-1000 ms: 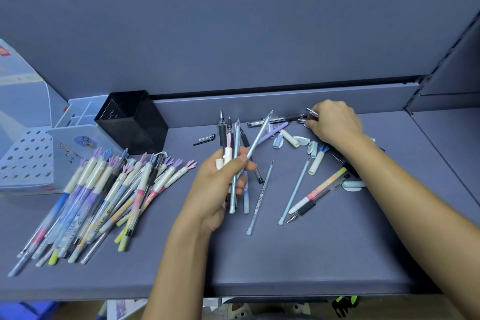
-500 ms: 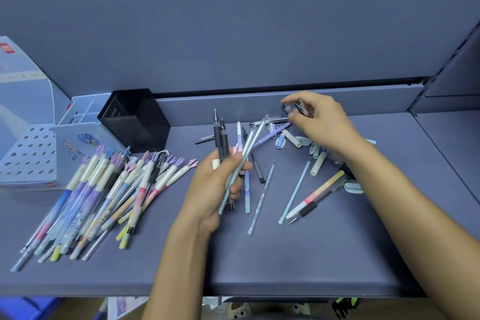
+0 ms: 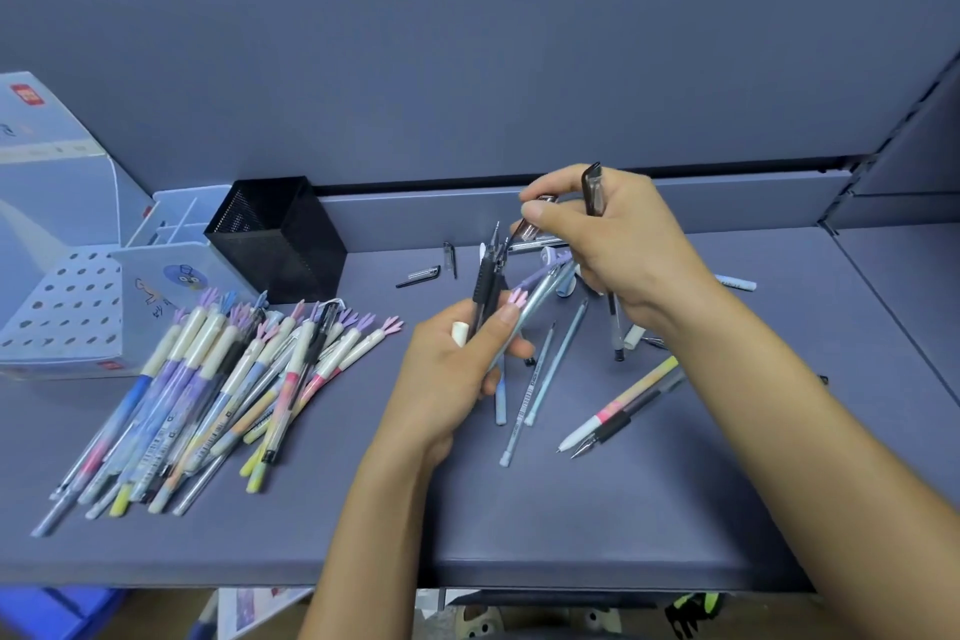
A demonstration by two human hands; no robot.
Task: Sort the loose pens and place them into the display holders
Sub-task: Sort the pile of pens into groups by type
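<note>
Left hand (image 3: pixel 457 369) gripping pen bundle (image 3: pixel 485 286) above shelf (image 3: pixel 675 509), tips pointing up. Right hand (image 3: pixel 623 250) pinching dark cap (image 3: pixel 524 228) just beside bundle tips, also holding dark pen (image 3: pixel 592 187) upright. Loose pens (image 3: pixel 545 379) lying on shelf beneath hands. Pile (image 3: pixel 218 379) lying left, near black holder (image 3: pixel 280 234).

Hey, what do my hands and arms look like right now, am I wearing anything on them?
Nothing worn shows. The left hand and right hand are bare: no gloves or rings, nails short and unpainted. The left forearm and right forearm are bare too, with no sleeve, watch or bracelet in view.
</note>
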